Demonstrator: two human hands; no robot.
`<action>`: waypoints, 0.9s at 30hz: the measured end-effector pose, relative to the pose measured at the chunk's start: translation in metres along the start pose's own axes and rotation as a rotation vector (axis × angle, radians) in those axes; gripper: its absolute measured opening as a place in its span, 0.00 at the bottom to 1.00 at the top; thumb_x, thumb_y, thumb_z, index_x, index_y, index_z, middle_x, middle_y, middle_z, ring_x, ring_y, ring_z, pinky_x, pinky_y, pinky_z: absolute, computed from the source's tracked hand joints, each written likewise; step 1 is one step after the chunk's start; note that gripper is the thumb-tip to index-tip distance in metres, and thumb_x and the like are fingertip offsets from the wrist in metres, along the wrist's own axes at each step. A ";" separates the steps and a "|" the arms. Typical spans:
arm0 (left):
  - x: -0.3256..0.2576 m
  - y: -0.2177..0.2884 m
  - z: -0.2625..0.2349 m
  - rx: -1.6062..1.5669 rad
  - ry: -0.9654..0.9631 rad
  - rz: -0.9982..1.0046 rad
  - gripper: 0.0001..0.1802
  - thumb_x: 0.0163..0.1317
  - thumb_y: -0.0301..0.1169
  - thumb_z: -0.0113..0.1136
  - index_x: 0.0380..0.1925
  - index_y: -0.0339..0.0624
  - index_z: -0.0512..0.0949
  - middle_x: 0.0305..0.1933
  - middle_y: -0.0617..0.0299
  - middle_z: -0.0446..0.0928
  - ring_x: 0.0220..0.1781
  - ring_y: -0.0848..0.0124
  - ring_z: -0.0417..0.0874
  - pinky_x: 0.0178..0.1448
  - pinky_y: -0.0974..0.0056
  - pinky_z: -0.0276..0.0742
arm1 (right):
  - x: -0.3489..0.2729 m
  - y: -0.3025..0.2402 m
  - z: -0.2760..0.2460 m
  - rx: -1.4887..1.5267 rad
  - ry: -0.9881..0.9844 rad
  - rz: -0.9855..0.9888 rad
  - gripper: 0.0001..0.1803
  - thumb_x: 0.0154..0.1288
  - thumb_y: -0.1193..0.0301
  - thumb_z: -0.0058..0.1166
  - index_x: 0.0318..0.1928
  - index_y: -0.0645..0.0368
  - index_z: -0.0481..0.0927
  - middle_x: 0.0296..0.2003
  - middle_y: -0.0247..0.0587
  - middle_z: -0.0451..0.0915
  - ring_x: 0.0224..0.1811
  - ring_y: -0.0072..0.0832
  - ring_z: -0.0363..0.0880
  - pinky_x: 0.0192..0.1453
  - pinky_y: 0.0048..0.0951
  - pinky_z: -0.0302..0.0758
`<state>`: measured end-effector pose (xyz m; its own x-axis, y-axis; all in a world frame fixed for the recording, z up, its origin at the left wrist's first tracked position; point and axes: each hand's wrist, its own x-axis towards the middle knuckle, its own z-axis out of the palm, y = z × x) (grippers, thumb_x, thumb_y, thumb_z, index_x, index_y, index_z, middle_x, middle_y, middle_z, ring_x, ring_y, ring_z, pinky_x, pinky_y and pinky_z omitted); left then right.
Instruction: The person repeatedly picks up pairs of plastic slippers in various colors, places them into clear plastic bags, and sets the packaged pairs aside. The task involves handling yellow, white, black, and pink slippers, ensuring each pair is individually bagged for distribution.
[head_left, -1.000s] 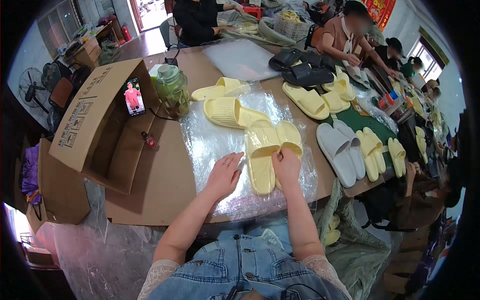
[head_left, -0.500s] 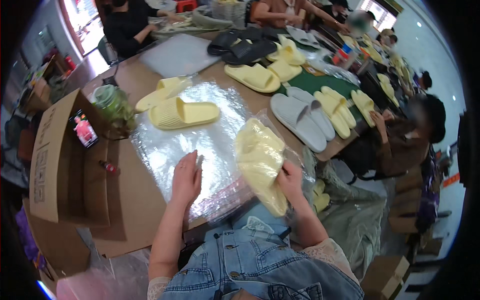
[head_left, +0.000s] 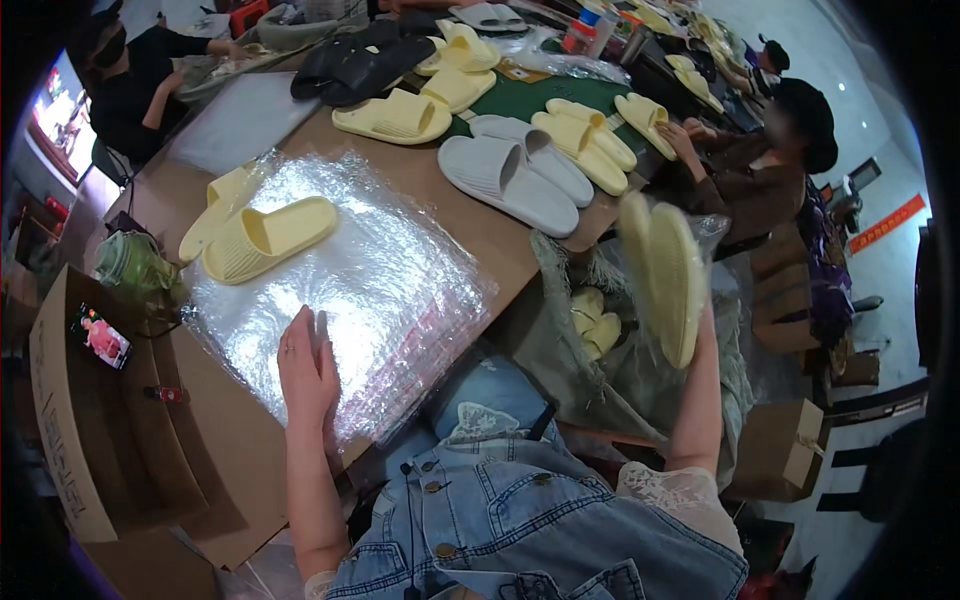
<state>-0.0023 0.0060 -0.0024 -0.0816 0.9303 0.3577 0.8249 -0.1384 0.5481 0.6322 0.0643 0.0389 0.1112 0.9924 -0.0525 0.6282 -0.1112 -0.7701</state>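
Off the table's right edge, a pair of pale yellow slippers (head_left: 676, 285) in a clear plastic bag is held up by my right hand (head_left: 705, 318), sole side showing and slightly blurred. The slippers hide most of that hand's fingers. Below them and to the left lies an open grey-green woven sack (head_left: 640, 385) with other yellow slippers (head_left: 597, 325) inside. My left hand (head_left: 307, 365) rests flat, fingers stretched, on a stack of shiny clear plastic bags (head_left: 420, 270). At the stack's far left, a yellow slipper (head_left: 270, 238) lies overlapping another yellow slipper (head_left: 212, 212).
An open cardboard box (head_left: 75, 440) with a phone (head_left: 100, 336) stands at the left, beside a green jar (head_left: 135, 270). Grey slippers (head_left: 510, 185), more yellow slippers (head_left: 392, 117) and black slippers (head_left: 350, 68) line the far side. A co-worker (head_left: 745, 170) sits at the right.
My right hand has carried the bagged yellow slippers rightward, from over the table to above the sack. My left hand stays on the bag stack. The view has turned to the right.
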 end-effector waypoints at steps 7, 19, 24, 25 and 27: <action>0.000 -0.004 0.001 0.015 -0.003 0.003 0.29 0.65 0.25 0.55 0.67 0.37 0.67 0.66 0.44 0.73 0.66 0.46 0.72 0.73 0.50 0.64 | -0.026 0.113 0.055 0.063 -0.368 0.619 0.15 0.65 0.61 0.60 0.34 0.61 0.86 0.26 0.32 0.83 0.25 0.22 0.78 0.30 0.29 0.74; 0.000 -0.004 0.003 0.037 0.014 0.030 0.28 0.65 0.25 0.56 0.66 0.34 0.69 0.65 0.45 0.73 0.65 0.47 0.73 0.72 0.50 0.65 | 0.041 0.088 0.141 0.036 0.319 -0.049 0.11 0.68 0.69 0.57 0.45 0.64 0.84 0.32 0.40 0.84 0.31 0.23 0.82 0.36 0.27 0.76; -0.002 -0.002 0.001 0.034 0.007 -0.001 0.29 0.65 0.25 0.56 0.67 0.35 0.68 0.64 0.45 0.74 0.65 0.47 0.73 0.73 0.49 0.64 | 0.078 -0.040 0.131 0.059 0.450 -0.322 0.10 0.68 0.72 0.59 0.47 0.61 0.84 0.34 0.39 0.83 0.33 0.26 0.80 0.39 0.28 0.75; -0.002 0.001 0.000 0.020 0.012 -0.019 0.28 0.64 0.25 0.56 0.66 0.35 0.68 0.63 0.45 0.75 0.64 0.47 0.73 0.72 0.49 0.64 | 0.088 -0.058 0.133 -0.005 0.444 -0.404 0.10 0.67 0.73 0.59 0.48 0.60 0.84 0.35 0.39 0.83 0.34 0.27 0.80 0.39 0.28 0.75; -0.002 0.005 -0.001 0.011 0.008 -0.038 0.28 0.64 0.26 0.56 0.65 0.35 0.69 0.62 0.44 0.75 0.64 0.47 0.73 0.72 0.48 0.65 | 0.112 -0.092 0.145 -0.064 0.371 -0.484 0.12 0.67 0.73 0.59 0.49 0.59 0.83 0.42 0.42 0.83 0.41 0.32 0.81 0.43 0.31 0.76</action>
<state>0.0016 0.0033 0.0007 -0.1177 0.9322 0.3424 0.8269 -0.0989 0.5536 0.4755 0.1933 0.0117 0.0551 0.8475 0.5278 0.7179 0.3338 -0.6109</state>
